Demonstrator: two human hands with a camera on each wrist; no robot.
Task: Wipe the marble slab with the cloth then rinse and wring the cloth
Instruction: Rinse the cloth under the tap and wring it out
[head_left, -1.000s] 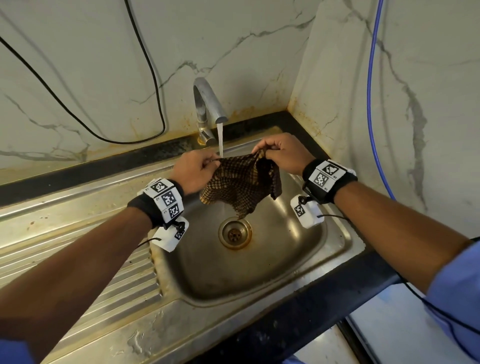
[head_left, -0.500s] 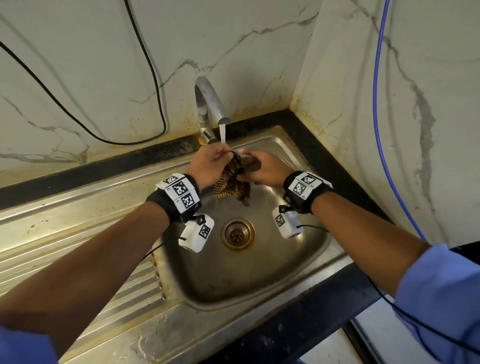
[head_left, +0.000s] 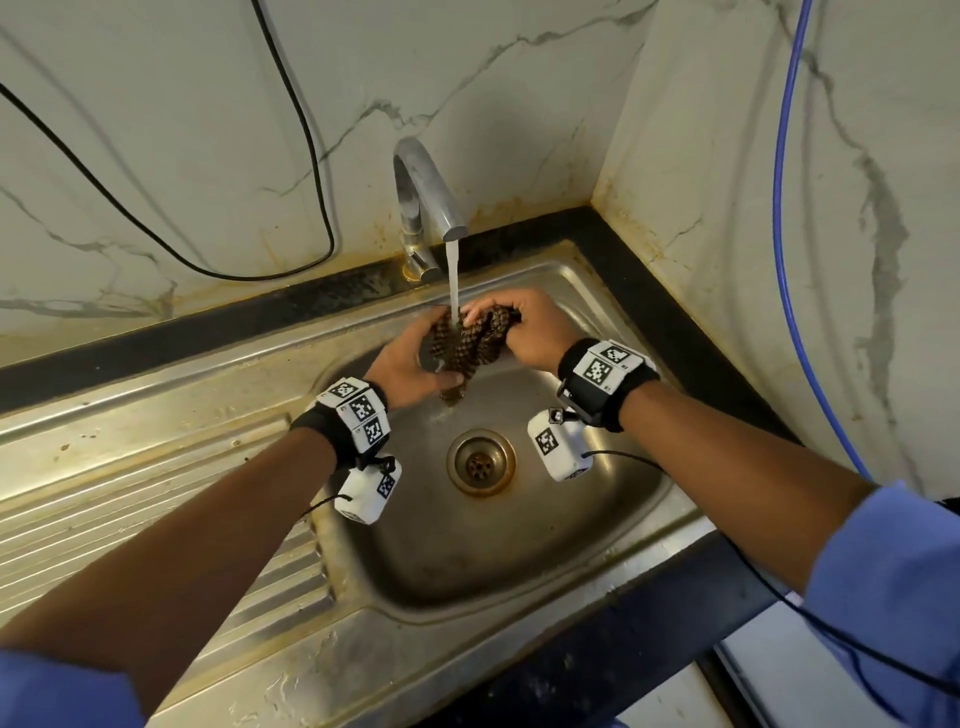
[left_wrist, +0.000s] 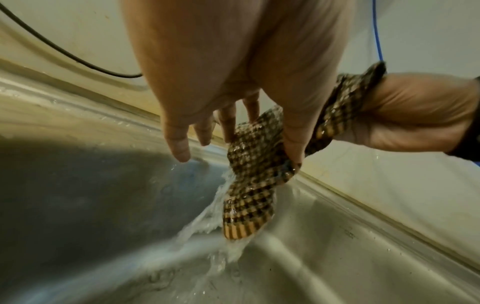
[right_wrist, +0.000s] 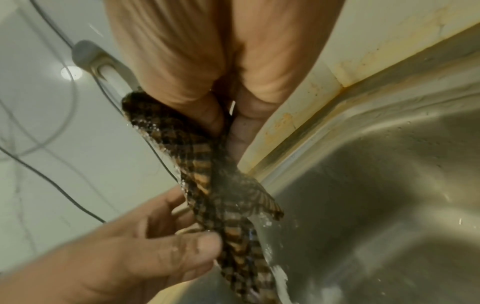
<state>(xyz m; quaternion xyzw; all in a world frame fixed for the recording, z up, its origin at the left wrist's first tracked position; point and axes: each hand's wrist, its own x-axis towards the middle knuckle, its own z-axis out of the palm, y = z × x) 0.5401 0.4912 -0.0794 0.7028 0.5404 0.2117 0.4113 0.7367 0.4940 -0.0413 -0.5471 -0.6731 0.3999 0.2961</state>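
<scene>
A brown and tan checked cloth (head_left: 470, 340) is bunched between both hands over the steel sink (head_left: 613, 525). Water from the tap (head_left: 423, 200) falls onto its top. My left hand (head_left: 413, 364) holds the cloth's lower left part, thumb against it (left_wrist: 292, 142) with the other fingers loosely spread. My right hand (head_left: 524, 330) grips the upper right end in a closed fist (right_wrist: 226, 119). In the left wrist view the wet cloth (left_wrist: 249, 185) hangs down and water streams off its tip. In the right wrist view the cloth (right_wrist: 221, 195) runs from my fist down to the left hand (right_wrist: 161, 253).
The drain (head_left: 480, 461) lies below the hands. A ribbed draining board (head_left: 156, 519) stretches left. Marble walls (head_left: 519, 93) enclose the corner, with a black cable (head_left: 291, 93) on the back wall and a blue cable (head_left: 782, 208) on the right wall.
A second ago the cloth hung spread out between my two hands. Both hands have come together and gathered it into a bunch under the running water.
</scene>
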